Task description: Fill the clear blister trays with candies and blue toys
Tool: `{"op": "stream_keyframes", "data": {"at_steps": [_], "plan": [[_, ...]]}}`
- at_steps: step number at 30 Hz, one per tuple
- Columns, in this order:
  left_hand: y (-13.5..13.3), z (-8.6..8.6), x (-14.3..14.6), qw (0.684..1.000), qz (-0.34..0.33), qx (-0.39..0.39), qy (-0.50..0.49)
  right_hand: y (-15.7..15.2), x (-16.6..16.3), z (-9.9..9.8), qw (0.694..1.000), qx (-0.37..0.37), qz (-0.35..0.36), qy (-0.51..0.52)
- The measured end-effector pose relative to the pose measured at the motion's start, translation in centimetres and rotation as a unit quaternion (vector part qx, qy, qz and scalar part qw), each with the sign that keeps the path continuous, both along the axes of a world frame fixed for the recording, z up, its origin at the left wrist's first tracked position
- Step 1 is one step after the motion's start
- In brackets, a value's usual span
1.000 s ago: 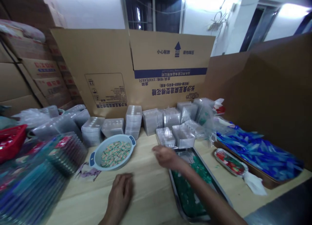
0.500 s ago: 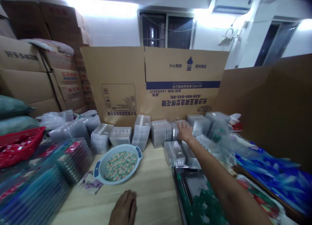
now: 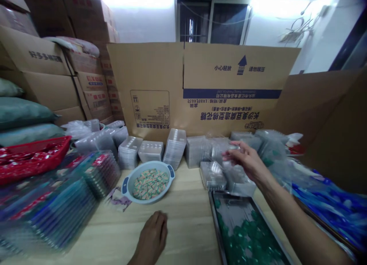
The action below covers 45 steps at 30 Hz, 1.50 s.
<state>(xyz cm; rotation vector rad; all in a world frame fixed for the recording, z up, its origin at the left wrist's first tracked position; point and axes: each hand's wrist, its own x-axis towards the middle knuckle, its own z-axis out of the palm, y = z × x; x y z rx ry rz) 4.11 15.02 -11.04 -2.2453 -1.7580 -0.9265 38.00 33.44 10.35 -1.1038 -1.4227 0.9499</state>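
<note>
My right hand (image 3: 248,160) is over the clear plastic trays at the back right of the table, its thumb and fingers pinched on what looks like a clear plastic tray (image 3: 235,150), blurred against the stacks behind. Just below it stand short stacks of clear trays (image 3: 213,176). My left hand (image 3: 153,232) rests on the bare wood at the front, fingers curled together, with nothing visible in them. Beyond it is a light blue bowl (image 3: 126,192) full of small green-and-orange wrapped pieces. A metal tray (image 3: 215,223) of green wrapped pieces lies below my right forearm.
More tray stacks (image 3: 173,148) line an upright cardboard sheet (image 3: 149,73). On the left are filled packs (image 3: 63,207) and a red basket (image 3: 67,144). A purple cloth (image 3: 119,198) lies beside the bowl. Blue wrapped pieces (image 3: 329,204) fill the right side.
My right hand has drawn back from the rear tray stacks, now with fingers pinched. My left hand stays on the table. The view has shifted left and slightly down.
</note>
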Motion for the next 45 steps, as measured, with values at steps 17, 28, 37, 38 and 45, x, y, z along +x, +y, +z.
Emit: {"op": "stream_keyframes", "data": {"at_steps": [17, 28, 37, 38, 45], "plan": [[-0.3, -0.3, 0.2, 0.999, 0.016, -0.024, 0.031, -13.3, -8.3, -11.3, 0.915, -0.31, 0.07, 0.248], [0.3, -1.1, -0.4, 0.999, 0.021, 0.013, 0.046, -11.9, -7.7, -14.5, 0.913, -0.063, 0.109, -0.388], [0.1, -0.6, -0.1, 0.999, 0.019, 0.007, 0.025, 2.1, -7.1, -5.2, 0.788, 0.059, -0.003, -0.613], [0.0, -0.5, 0.0, 1.0, 0.018, 0.006, 0.023, 3.6, -7.4, -4.5, 0.783, 0.067, -0.012, -0.618], [-0.1, -0.9, -0.2, 0.999, 0.021, 0.011, 0.024, 9.7, -10.6, -1.7, 0.747, 0.126, -0.035, -0.651]]}}
